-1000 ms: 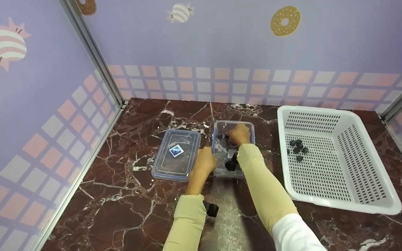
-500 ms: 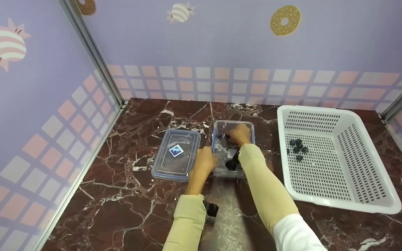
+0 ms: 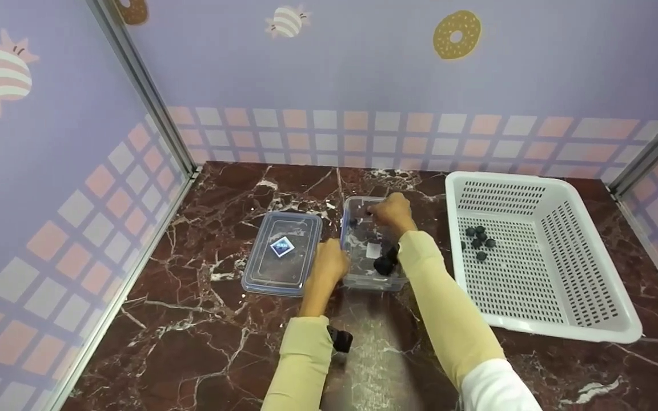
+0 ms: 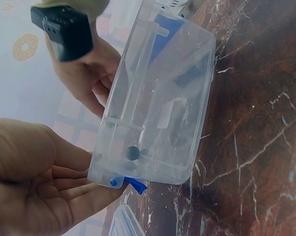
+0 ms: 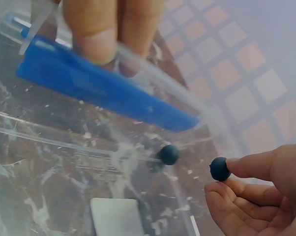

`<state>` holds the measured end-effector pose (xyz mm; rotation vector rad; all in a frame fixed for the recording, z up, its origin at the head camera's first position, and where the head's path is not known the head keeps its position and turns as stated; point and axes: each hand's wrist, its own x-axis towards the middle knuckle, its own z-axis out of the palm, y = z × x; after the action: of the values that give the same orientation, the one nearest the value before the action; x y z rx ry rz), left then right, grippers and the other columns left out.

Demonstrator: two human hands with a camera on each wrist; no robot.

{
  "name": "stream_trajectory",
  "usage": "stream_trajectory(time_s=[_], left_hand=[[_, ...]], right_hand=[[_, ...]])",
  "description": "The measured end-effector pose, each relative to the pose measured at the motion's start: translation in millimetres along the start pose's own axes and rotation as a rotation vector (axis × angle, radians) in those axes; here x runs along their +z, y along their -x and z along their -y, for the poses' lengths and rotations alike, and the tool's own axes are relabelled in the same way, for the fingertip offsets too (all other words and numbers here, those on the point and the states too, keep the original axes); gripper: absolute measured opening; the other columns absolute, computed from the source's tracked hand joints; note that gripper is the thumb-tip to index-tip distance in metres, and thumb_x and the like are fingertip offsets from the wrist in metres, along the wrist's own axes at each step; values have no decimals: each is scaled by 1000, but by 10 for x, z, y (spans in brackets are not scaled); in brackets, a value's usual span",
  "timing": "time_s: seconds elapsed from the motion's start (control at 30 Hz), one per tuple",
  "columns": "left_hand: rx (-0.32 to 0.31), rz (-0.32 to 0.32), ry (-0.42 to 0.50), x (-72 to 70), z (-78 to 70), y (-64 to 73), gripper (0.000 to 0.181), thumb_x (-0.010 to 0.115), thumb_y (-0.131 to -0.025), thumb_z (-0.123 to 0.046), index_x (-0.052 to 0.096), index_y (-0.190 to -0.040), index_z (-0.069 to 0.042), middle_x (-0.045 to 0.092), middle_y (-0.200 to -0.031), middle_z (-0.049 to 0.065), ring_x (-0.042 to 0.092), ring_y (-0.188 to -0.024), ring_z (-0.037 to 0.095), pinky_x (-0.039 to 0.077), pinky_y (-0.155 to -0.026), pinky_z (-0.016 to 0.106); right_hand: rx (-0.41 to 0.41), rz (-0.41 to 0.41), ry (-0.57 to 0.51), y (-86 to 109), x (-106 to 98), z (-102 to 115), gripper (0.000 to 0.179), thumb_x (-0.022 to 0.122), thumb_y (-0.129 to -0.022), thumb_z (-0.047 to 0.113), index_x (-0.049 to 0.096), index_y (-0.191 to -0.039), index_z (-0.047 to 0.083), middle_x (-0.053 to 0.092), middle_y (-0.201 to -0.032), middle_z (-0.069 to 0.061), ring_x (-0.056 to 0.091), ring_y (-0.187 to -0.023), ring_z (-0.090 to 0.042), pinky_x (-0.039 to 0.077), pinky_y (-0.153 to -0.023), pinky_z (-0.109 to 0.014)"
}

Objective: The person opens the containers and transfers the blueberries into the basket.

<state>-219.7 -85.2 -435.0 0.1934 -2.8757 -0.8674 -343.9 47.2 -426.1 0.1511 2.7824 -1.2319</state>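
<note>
A clear plastic box (image 3: pixel 373 281) with blue side latches stands on the marble-patterned table. My left hand (image 3: pixel 329 262) grips its left rim, with thumb and fingers around the edge beside the blue latch (image 5: pixel 106 88). Over the far part of the box, my right hand (image 3: pixel 393 212) pinches a small dark blue ball (image 5: pixel 220 169) between thumb and fingertip. Another such ball (image 5: pixel 168 154) lies inside the box near one end. A white label (image 4: pixel 165 114) shows on the box's bottom.
Left of the box lies a lidded clear container (image 3: pixel 280 268) with a blue diamond sticker. On the right stands a white perforated basket (image 3: pixel 534 268) holding several dark balls (image 3: pixel 477 242). Patterned wall panels (image 3: pixel 363 68) enclose the back and sides.
My right hand has risen slightly and shifted a little to the right and away, over the box's far end. The left hand stays on the rim. The head view has turned slightly.
</note>
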Motion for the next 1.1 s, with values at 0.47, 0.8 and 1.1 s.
stream_trajectory(time_s=[0.47,0.8,1.1], left_hand=[[-34,30,46,5,0,-9,15,60,-85,-4,69,-93,5,69,-97,25,66,-97,39,51,-83,47],[-41,49,44,14,-4,-24,12,58,-85,-3,68,-87,2,69,-96,26,65,-95,40,51,-82,48],[-14,41,30,4,4,-23,13,54,-84,-2,66,-81,2,69,-94,25,65,-94,41,51,-80,48]], right_hand=[[-110,22,-1,91,-413,-10,24,71,-83,24,77,-88,1,73,-69,-5,68,-72,-21,54,-82,-35],[-31,111,-386,89,-662,-145,28,66,-87,7,65,-102,-16,72,-71,-13,62,-48,-4,57,-63,-27],[-13,133,-486,139,-952,-246,35,62,-90,6,57,-112,-20,65,-60,1,64,-54,-5,54,-58,-18]])
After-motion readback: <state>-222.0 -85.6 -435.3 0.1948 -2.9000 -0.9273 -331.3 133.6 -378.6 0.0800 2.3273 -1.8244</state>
